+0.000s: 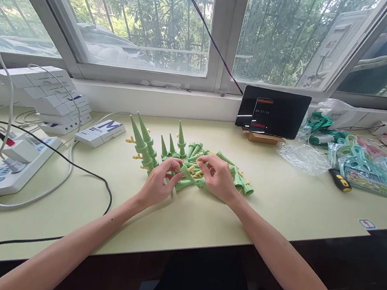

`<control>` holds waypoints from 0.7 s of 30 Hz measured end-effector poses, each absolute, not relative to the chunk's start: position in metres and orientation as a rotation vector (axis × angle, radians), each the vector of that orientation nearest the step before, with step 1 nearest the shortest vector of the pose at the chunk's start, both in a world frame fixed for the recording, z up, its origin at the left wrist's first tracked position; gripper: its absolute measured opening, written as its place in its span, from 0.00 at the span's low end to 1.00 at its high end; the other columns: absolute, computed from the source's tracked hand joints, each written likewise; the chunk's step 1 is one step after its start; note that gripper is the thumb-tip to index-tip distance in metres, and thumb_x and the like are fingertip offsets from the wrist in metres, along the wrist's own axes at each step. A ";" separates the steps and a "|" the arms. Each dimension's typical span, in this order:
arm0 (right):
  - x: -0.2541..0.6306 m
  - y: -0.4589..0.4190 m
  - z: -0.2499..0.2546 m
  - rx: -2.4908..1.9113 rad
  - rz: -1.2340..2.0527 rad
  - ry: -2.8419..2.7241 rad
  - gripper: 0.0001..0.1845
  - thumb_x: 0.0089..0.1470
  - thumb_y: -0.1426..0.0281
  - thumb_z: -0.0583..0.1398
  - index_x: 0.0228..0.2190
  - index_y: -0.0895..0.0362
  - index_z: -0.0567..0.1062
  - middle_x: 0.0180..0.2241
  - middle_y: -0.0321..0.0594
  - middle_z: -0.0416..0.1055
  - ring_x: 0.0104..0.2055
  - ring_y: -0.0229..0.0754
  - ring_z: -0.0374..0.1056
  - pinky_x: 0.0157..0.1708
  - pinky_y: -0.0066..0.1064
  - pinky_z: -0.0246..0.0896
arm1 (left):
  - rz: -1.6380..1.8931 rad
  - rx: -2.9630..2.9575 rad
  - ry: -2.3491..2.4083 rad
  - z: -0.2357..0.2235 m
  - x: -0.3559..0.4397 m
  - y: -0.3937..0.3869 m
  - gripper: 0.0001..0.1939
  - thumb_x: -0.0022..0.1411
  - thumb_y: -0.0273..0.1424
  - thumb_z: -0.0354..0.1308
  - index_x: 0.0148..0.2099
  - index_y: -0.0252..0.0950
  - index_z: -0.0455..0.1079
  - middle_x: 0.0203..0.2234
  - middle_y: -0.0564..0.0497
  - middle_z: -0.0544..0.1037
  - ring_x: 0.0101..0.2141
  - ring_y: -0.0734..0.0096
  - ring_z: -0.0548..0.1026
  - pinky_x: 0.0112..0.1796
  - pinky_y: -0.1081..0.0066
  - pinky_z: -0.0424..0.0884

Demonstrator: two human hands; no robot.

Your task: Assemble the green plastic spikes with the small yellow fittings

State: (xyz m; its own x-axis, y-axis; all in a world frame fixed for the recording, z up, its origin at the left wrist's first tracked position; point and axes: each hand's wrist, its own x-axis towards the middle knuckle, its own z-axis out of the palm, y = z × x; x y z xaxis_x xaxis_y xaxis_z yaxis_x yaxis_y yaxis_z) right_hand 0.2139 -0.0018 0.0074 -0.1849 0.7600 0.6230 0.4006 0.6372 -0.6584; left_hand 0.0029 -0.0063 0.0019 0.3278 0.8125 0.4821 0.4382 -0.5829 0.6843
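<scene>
My left hand (162, 182) is closed around the wide end of a green plastic watering spike (188, 175), its narrow end slanting down to the right. Close by on the right, my right hand (218, 177) has thumb and forefinger pinched together over the pile; whatever they grip is too small to make out. Beneath and beyond both hands lies a pile of loose green spikes (241, 180) mixed with small yellow valve pieces. Several upright green spikes (140, 140), points up and with yellow valves on their sides, stand left of the pile.
A white power strip (13, 170) with plugs and a black cable (85, 168) lies on the left, near stacked white boxes (52, 96). A tablet (284, 114) leans at the back with a phone (260, 116) before it. Rightward are a screwdriver (339, 180) and bagged green items (366, 169).
</scene>
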 end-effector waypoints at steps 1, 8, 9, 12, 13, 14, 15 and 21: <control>0.214 -0.002 0.007 -0.931 0.426 -1.807 0.07 0.63 0.71 0.55 0.39 0.55 0.75 0.37 0.42 0.73 0.33 0.40 0.66 0.29 0.30 0.62 | 1.166 2.175 1.103 0.002 0.003 -0.006 0.08 0.67 0.35 0.54 0.38 0.38 0.60 0.46 0.46 0.73 0.35 0.72 0.74 0.34 0.69 0.76; 0.214 0.000 0.006 -0.920 0.414 -1.816 0.07 0.63 0.72 0.56 0.39 0.55 0.75 0.37 0.42 0.73 0.32 0.39 0.65 0.29 0.30 0.62 | 1.194 2.213 1.084 0.002 0.003 -0.005 0.07 0.67 0.33 0.55 0.38 0.38 0.61 0.44 0.47 0.73 0.36 0.72 0.75 0.33 0.71 0.76; 0.214 0.000 0.006 -0.919 0.414 -1.818 0.07 0.63 0.72 0.56 0.39 0.55 0.75 0.37 0.42 0.73 0.31 0.39 0.65 0.29 0.30 0.63 | 1.196 2.216 1.083 0.002 0.003 -0.005 0.07 0.67 0.33 0.55 0.38 0.38 0.61 0.44 0.47 0.73 0.37 0.71 0.75 0.33 0.71 0.76; 0.214 -0.001 0.005 -0.920 0.414 -1.823 0.07 0.63 0.71 0.56 0.39 0.55 0.75 0.37 0.42 0.73 0.31 0.39 0.65 0.29 0.30 0.62 | 1.201 2.218 1.079 0.002 0.003 -0.006 0.07 0.67 0.33 0.55 0.38 0.38 0.61 0.44 0.47 0.73 0.35 0.72 0.74 0.33 0.71 0.76; 0.214 -0.001 0.005 -0.921 0.416 -1.826 0.07 0.63 0.71 0.56 0.39 0.55 0.75 0.37 0.42 0.73 0.31 0.39 0.65 0.29 0.31 0.62 | 1.201 2.220 1.077 0.002 0.003 -0.006 0.07 0.67 0.33 0.55 0.38 0.38 0.61 0.44 0.47 0.73 0.35 0.73 0.74 0.33 0.71 0.76; 0.214 -0.001 0.005 -0.923 0.420 -1.829 0.07 0.63 0.71 0.56 0.39 0.55 0.75 0.37 0.42 0.73 0.30 0.39 0.65 0.29 0.31 0.62 | 1.202 2.222 1.075 0.002 0.003 -0.006 0.07 0.67 0.33 0.55 0.38 0.38 0.61 0.45 0.47 0.72 0.35 0.73 0.74 0.33 0.71 0.76; 0.214 -0.001 0.006 -0.924 0.425 -1.833 0.07 0.63 0.71 0.56 0.39 0.55 0.75 0.37 0.42 0.73 0.30 0.38 0.65 0.29 0.31 0.62 | 1.203 2.224 1.074 0.002 0.003 -0.006 0.07 0.67 0.33 0.55 0.38 0.38 0.61 0.45 0.47 0.72 0.34 0.73 0.73 0.33 0.70 0.76; 0.213 -0.003 0.008 -0.900 0.462 -1.852 0.07 0.63 0.72 0.57 0.39 0.55 0.75 0.36 0.41 0.72 0.32 0.39 0.66 0.30 0.31 0.63 | 1.205 2.228 1.059 0.003 0.003 -0.007 0.06 0.66 0.32 0.56 0.38 0.38 0.62 0.45 0.47 0.72 0.34 0.73 0.73 0.33 0.71 0.77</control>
State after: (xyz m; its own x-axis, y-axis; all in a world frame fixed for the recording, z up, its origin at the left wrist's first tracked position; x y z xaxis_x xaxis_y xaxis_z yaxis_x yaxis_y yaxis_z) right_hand 0.2132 -0.0030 0.0083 -0.2382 0.7546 0.6114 0.3788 0.6518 -0.6570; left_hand 0.0031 -0.0070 0.0028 0.3439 0.7710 0.5360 0.4326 -0.6367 0.6384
